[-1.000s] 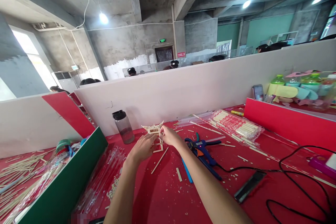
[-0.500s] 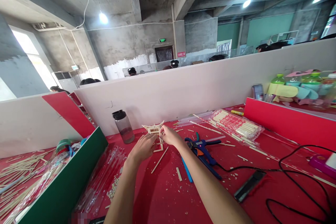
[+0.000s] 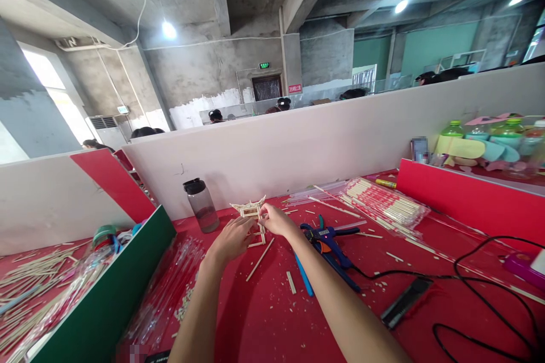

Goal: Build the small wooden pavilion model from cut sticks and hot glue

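Note:
A small model built of pale wooden sticks point(image 3: 256, 242), with a square frame and upturned corners on top, stands on the red table. My left hand point(image 3: 234, 235) is at its left side, fingers bent against the sticks and partly hiding them. From the right, my right hand point(image 3: 275, 220) pinches the model's upper right part between thumb and fingers. Whether a small loose piece sits in either pinch cannot be made out. One loose stick point(image 3: 260, 260) lies in front of the model, and a short flat piece point(image 3: 290, 282) is nearer to me.
A blue glue gun point(image 3: 330, 241) with a black cable lies right of my forearm, near a dark cutter knife point(image 3: 406, 302). Behind stand a water bottle point(image 3: 201, 207) and a white partition point(image 3: 298, 147). Bundled sticks point(image 3: 383, 204) lie right; plastic-wrapped straws point(image 3: 170, 289) lie left.
The hands stay on the model with almost no movement. The whole view has shifted very slightly.

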Available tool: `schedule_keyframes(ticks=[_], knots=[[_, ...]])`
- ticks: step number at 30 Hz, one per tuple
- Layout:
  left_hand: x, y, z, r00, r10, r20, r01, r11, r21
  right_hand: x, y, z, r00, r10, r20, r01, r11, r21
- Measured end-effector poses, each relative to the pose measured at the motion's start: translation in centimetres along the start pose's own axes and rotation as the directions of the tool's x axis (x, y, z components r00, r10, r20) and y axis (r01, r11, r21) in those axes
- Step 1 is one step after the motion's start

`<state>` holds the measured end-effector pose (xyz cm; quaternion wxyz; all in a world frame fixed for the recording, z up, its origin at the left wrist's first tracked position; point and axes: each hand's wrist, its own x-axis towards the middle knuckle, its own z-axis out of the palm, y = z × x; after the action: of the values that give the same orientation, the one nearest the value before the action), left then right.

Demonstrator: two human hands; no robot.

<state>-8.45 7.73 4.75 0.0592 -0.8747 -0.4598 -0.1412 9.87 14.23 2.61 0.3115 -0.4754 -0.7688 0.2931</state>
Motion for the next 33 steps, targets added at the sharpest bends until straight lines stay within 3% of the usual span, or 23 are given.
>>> schedule_keyframes(ticks=[11, 20, 29, 33], knots=[[0.2, 0.2, -0.3, 1.0, -0.008, -0.027, 0.008, 1.0, 0.011, 0.2, 0.1, 0.1, 1.0, -0.001, -0.012, 0.002, 0.997, 0.078], [0.0, -0.6, -0.6, 0.998, 0.009, -0.068, -0.016, 0.995, -0.1, 0.6, 0.2, 0.4, 0.999, -0.022, -0.028, 0.027, 0.981, 0.19], [-0.4, -0.6, -1.2, 0.994, -0.061, -0.09, 0.031, 0.95, -0.311, 0.6, -1.2, -0.2, 0.991, -0.067, -0.114, 0.095, 0.96, 0.264], [-0.5, -0.2, -0.7, 0.987, -0.118, -0.105, 0.061, 0.897, -0.438, -0.1, -2.8, -0.9, 0.984, -0.104, -0.143, 0.128, 0.977, 0.172]])
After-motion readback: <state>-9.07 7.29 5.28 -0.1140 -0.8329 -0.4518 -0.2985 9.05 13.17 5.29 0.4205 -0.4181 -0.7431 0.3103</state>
